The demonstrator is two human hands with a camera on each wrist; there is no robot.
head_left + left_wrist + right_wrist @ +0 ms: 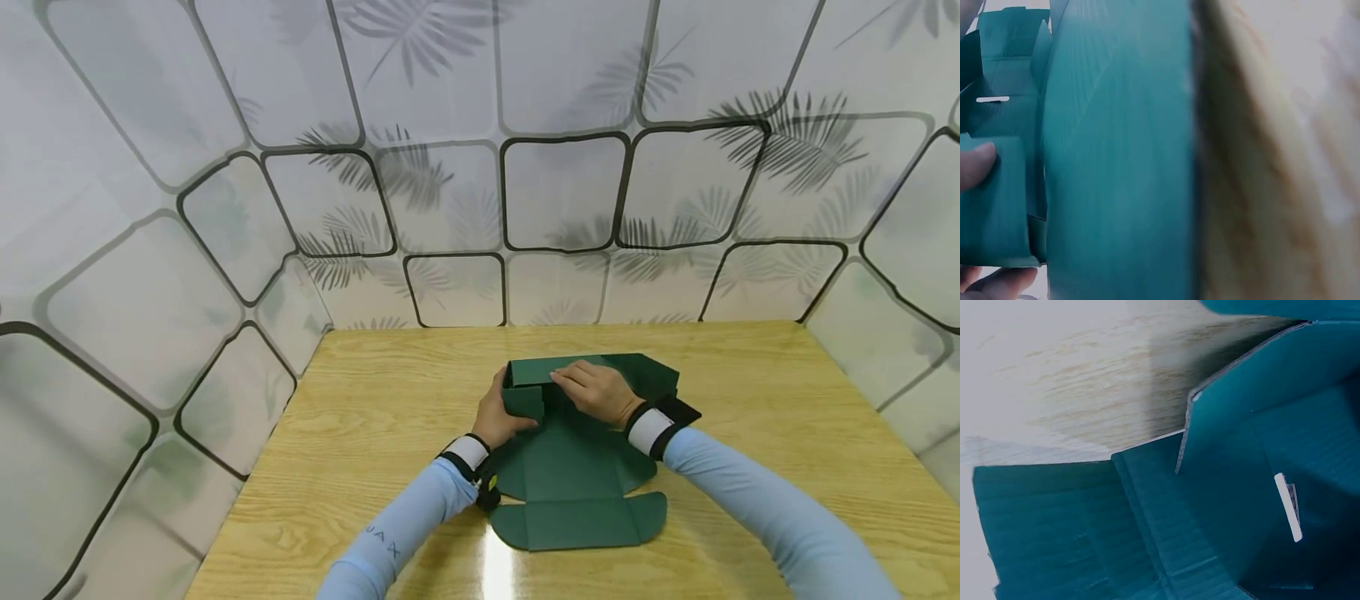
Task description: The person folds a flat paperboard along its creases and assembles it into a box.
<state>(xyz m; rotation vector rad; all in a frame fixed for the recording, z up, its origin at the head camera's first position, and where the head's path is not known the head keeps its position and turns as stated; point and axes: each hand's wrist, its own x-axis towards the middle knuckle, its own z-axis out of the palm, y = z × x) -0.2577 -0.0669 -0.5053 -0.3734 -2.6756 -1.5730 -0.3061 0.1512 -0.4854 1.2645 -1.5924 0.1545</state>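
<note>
A dark green cardboard box (pixel 573 467), partly folded, lies on the table with its front panel and rounded flaps spread toward me. At its far left corner, my left hand (pixel 498 417) grips a folded side flap (pixel 522 403), thumb in front and fingers behind. The left wrist view shows the thumb (pixel 975 165) on that green flap (pixel 997 206). My right hand (pixel 597 392) pinches the lower edge of the raised back panel (pixel 558 369) with its fingertips. In the right wrist view, a slot (pixel 1289 507) shows pale in the green cardboard; the hand itself is outside that view.
The light wooden table (pixel 375 433) runs back to a patterned curtain (pixel 562 192) with dark outlines and leaf prints. Another stretch of curtain (pixel 142 308) hangs along the left side. At the right of the box, a side flap (pixel 651 373) stands out.
</note>
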